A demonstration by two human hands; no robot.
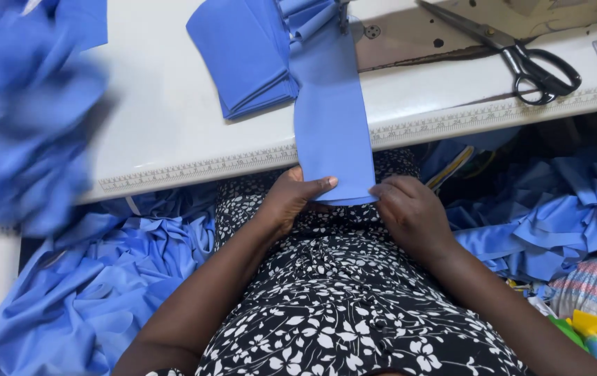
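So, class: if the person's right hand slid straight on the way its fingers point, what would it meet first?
The right hand points leftward at the hanging end of the long blue fabric strip, which it already touches; beyond that, probably the left hand gripping the strip's other edge.

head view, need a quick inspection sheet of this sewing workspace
surface: white table with a ruler strip along its front edge
job's things: blue fabric strip hangs over the edge; left hand and right hand pinch its lower end
clutter: folded blue stack, black scissors
grippers: both hands closed on the strip
cables: nothing seen
surroundings: blue fabric heaps below the table on both sides
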